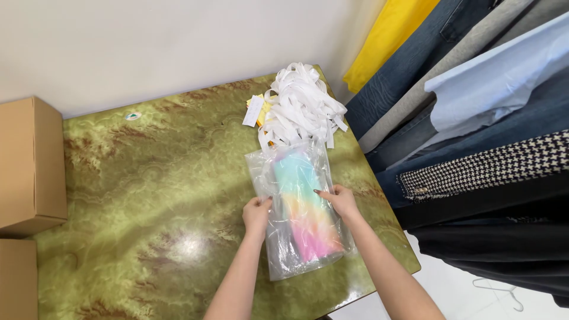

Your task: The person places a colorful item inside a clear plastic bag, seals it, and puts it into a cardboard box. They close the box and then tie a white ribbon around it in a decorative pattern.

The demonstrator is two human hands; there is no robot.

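Note:
A clear plastic bag (pixel 284 255) lies on the green marbled table (pixel 148 178). Inside it is a folded rainbow tie-dye cloth (pixel 299 204), pale blue at the far end and pink at the near end. My left hand (pixel 257 212) grips the bag's left edge. My right hand (pixel 339 198) presses on its right edge, fingertips on the plastic over the cloth. A heap of white ribbon strips (pixel 302 104) lies just beyond the bag's far end.
A small white and yellow tag (pixel 253 110) lies beside the ribbons. Cardboard boxes (pixel 29 166) stand at the table's left. Hanging clothes (pixel 474 118), yellow, denim, pale blue and houndstooth, crowd the right side. A wire hanger (pixel 498 290) lies on the floor.

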